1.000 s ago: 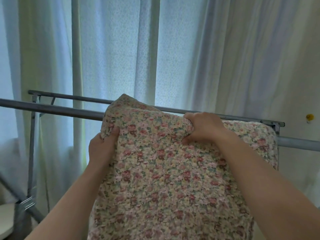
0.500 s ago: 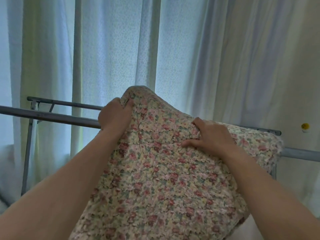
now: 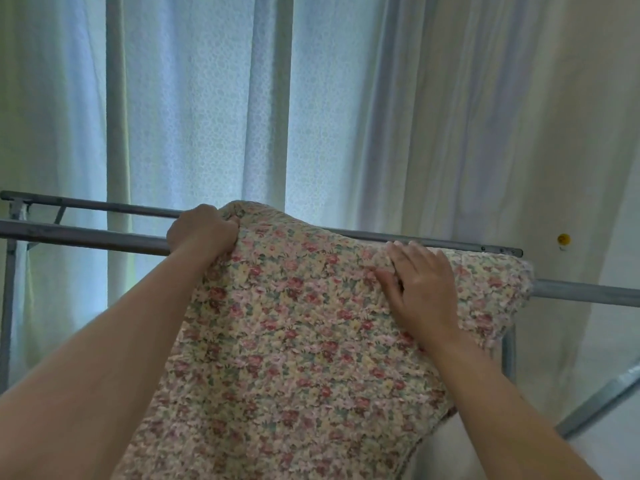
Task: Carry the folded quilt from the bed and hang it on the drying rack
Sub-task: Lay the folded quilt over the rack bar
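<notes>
pale curtains [image 3: 207, 116] behind, left hand [image 3: 202, 233] is gripping the floppy quilt [image 3: 294, 341] edge over the rack [image 3: 86, 235], right hand [image 3: 420, 289] pressing flat, looks bulky so bunch it.

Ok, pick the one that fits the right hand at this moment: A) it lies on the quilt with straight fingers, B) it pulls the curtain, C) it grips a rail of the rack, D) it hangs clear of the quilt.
A: the right hand lies flat on the floral quilt, fingers straight, while the left hand grips the quilt's upper corner at the drying rack.
</notes>
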`<action>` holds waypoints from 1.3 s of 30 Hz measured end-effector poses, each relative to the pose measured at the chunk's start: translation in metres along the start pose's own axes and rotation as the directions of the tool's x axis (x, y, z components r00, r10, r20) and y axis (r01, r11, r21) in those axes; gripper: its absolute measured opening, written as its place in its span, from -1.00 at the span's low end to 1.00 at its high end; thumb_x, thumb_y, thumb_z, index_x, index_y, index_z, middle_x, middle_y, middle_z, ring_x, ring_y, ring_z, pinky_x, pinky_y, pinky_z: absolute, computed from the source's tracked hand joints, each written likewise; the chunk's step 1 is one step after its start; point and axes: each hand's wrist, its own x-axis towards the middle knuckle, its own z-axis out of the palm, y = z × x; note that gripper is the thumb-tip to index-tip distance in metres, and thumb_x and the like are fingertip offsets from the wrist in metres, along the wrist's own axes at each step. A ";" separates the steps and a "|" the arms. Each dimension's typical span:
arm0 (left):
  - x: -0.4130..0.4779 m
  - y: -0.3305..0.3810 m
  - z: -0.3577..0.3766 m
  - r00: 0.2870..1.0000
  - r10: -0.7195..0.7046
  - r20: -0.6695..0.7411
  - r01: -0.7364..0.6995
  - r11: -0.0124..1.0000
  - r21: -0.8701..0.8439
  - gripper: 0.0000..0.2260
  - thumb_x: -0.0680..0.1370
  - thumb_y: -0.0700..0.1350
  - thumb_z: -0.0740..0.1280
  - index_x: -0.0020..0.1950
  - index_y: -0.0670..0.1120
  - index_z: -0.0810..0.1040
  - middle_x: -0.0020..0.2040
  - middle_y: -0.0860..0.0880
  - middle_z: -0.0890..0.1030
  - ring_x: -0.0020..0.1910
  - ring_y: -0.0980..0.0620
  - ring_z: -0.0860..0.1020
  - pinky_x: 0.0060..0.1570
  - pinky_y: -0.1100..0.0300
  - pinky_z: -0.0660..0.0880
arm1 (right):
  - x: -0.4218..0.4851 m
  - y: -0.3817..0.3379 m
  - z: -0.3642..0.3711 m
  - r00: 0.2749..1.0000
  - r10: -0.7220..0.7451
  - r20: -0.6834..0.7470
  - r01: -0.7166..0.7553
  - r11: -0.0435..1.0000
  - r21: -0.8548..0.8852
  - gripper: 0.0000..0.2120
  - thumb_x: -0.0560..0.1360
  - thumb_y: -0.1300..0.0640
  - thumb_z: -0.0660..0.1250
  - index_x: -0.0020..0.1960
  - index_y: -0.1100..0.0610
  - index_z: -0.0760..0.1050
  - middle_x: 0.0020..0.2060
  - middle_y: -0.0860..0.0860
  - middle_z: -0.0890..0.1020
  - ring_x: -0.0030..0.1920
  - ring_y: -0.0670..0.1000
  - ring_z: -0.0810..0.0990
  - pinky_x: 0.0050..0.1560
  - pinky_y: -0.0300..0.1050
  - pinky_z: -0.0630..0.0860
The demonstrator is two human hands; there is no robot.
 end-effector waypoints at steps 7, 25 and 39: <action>0.003 -0.003 0.006 0.998 0.027 -0.058 -0.026 1.000 0.017 -0.75 0.48 0.05 0.22 -0.21 -0.13 0.40 -0.38 -0.04 0.37 -0.27 -0.09 0.40 -0.32 0.11 0.28 | -0.072 0.010 0.011 0.859 0.502 -0.098 -0.475 0.854 0.213 -0.26 0.49 -0.29 -0.05 0.47 0.20 0.09 0.46 0.12 0.16 0.47 0.09 0.04 0.40 0.23 -0.10; 0.002 -0.005 -0.007 0.990 -0.029 -0.138 0.000 0.980 -0.201 -0.67 0.53 0.08 0.19 -0.10 -0.21 0.46 -0.21 -0.14 0.49 -0.20 -0.15 0.44 -0.23 0.06 0.32 | -0.069 0.003 -0.001 0.391 0.916 0.087 -0.620 0.193 0.761 -0.76 0.57 -0.03 0.16 0.17 0.07 0.34 0.10 0.05 0.48 0.12 0.10 0.48 0.10 -0.01 0.43; 0.050 0.018 -0.025 0.985 -0.134 -0.108 0.045 0.807 -0.588 -0.76 0.48 -0.08 0.24 -0.34 -0.17 0.39 -0.37 -0.07 0.42 -0.40 0.00 0.39 -0.45 0.16 0.27 | 0.056 0.083 -0.031 0.552 0.834 0.014 -0.634 0.409 0.656 -0.64 0.51 0.01 0.28 0.14 0.27 0.47 -0.01 0.11 0.55 -0.06 0.05 0.49 -0.13 -0.15 0.34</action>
